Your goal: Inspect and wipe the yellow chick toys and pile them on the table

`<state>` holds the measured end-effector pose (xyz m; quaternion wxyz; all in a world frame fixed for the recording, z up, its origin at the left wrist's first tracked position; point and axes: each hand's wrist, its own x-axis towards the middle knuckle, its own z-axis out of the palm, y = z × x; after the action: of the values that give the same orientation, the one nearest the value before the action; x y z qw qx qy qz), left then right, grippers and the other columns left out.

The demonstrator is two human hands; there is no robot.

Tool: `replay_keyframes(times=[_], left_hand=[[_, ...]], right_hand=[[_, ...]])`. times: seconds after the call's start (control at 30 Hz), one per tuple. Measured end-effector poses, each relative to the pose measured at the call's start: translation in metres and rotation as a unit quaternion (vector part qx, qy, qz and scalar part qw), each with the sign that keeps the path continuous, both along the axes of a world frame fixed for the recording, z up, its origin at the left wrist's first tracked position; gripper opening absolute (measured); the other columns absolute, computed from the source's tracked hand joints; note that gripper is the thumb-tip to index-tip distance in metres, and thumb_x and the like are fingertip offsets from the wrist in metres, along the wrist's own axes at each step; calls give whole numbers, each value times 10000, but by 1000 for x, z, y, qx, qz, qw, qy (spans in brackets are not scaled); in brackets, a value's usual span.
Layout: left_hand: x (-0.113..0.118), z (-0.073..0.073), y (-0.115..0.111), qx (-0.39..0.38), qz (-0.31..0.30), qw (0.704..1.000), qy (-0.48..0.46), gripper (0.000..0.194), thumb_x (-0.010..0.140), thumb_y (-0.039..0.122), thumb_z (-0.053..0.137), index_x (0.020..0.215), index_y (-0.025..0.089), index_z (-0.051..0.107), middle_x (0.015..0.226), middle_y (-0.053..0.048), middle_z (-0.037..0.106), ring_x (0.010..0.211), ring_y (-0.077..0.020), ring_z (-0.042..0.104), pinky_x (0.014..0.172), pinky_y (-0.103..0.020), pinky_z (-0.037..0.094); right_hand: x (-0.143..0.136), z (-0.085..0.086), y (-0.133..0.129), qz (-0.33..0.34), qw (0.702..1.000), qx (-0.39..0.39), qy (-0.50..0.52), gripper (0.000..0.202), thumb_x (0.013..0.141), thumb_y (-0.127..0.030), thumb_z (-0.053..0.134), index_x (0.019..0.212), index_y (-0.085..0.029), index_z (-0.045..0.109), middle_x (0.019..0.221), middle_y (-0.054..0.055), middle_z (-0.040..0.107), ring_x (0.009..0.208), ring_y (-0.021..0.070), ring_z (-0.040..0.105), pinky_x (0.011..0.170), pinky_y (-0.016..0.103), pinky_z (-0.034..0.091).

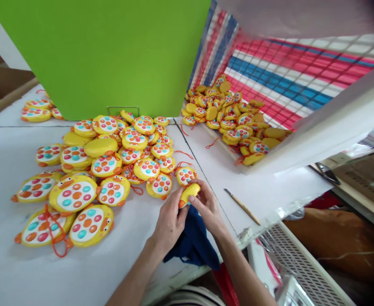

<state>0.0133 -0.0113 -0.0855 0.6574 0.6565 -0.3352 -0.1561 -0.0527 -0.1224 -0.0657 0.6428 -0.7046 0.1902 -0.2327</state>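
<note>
Between both hands I hold a yellow duck-shaped toy [189, 194], its plain yellow side tilted up and an orange foot showing at the lower left. My left hand [171, 216] grips its left end, fingers curled. Thumb and fingers of my right hand [207, 205] close on its right side. Under the hands lies a dark blue cloth [193, 240] at the table edge. Just beyond, one more duck toy [185, 175] sits with its coloured dots up. A large pile of the same toys [107, 165] spreads to the left, several with orange cord loops.
A green board [110, 55] stands behind the pile. On the right, a bin lined with striped cloth [282, 72] holds many more duck toys [228, 112]. A wooden-handled knife-like tool [242, 207] lies on the white table [126, 263]. A white plastic basket [301, 259] stands below the right edge.
</note>
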Motion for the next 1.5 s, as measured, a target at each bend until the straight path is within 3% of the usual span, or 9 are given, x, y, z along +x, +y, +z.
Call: replay_keyframes(times=[0.1, 0.2, 0.33, 0.43, 0.73, 0.97, 1.2, 1.37, 1.5], left_hand=[[-4, 2, 0, 6, -6, 998, 59, 413, 825, 245, 556, 1231, 187, 513, 1166, -96, 605, 1030, -220, 598, 910, -318, 481], [-3, 7, -1, -4, -16, 981, 195, 422, 802, 325, 604, 1185, 172, 514, 1041, -83, 633, 829, -196, 645, 711, -291, 556], [4, 12, -3, -84, -50, 904, 416, 462, 706, 356, 716, 1058, 131, 518, 916, -69, 633, 693, -166, 637, 530, -255, 563], [8, 12, -3, -107, -69, 863, 488, 486, 665, 300, 759, 1055, 145, 514, 886, -45, 631, 659, -139, 629, 482, -220, 557], [11, 11, -1, -75, -98, 876, 467, 700, 633, 181, 764, 1234, 209, 407, 971, -46, 630, 688, -156, 659, 490, -205, 556], [10, 7, -3, -83, -53, 883, 459, 686, 639, 184, 755, 1223, 207, 395, 955, -40, 617, 684, -143, 646, 508, -210, 558], [9, 5, -5, -114, -78, 886, 443, 449, 807, 409, 607, 1174, 198, 459, 1024, -69, 620, 760, -156, 648, 538, -234, 575], [12, -1, -5, -83, -65, 898, 427, 442, 753, 430, 664, 1066, 152, 523, 865, -57, 639, 648, -140, 625, 458, -211, 538], [15, -3, -4, -51, -35, 908, 414, 494, 660, 422, 747, 998, 127, 542, 789, -50, 639, 578, -140, 613, 426, -223, 531]], right_hand=[[6, 4, 0, -25, 999, -24, 31, 363, 761, -417, 651, 1040, -228, 517, 788, -2, 556, 651, 112, 512, 580, 215, 447], [10, 8, -4, -23, 997, -46, 58, 384, 751, -457, 648, 1024, -207, 544, 808, 15, 587, 660, 124, 538, 586, 228, 460], [5, 8, -11, -38, 997, 61, 1, 409, 815, -505, 547, 1121, -235, 534, 1098, 49, 617, 929, 177, 606, 751, 271, 507], [-5, 3, -14, -55, 994, 96, 14, 406, 798, -494, 580, 1112, -237, 554, 1088, 49, 636, 921, 178, 615, 736, 268, 512], [-8, -3, -13, -64, 993, 70, 76, 432, 781, -522, 581, 1040, -177, 597, 809, 31, 622, 605, 112, 549, 478, 206, 453], [-12, 2, -7, -41, 995, 73, 63, 474, 812, -511, 547, 1157, -186, 559, 961, 58, 631, 715, 125, 579, 559, 220, 491], [-13, -5, -7, -20, 995, 89, 43, 488, 766, -408, 647, 1179, -179, 523, 977, 60, 659, 858, 161, 617, 703, 252, 512], [-13, -7, -11, 2, 995, 94, 20, 457, 708, -357, 713, 1088, -180, 529, 928, 43, 666, 830, 156, 627, 729, 264, 513], [-14, -4, -12, 37, 995, 80, 48, 460, 760, -411, 653, 1135, -185, 511, 933, 51, 668, 817, 160, 634, 703, 268, 517]])
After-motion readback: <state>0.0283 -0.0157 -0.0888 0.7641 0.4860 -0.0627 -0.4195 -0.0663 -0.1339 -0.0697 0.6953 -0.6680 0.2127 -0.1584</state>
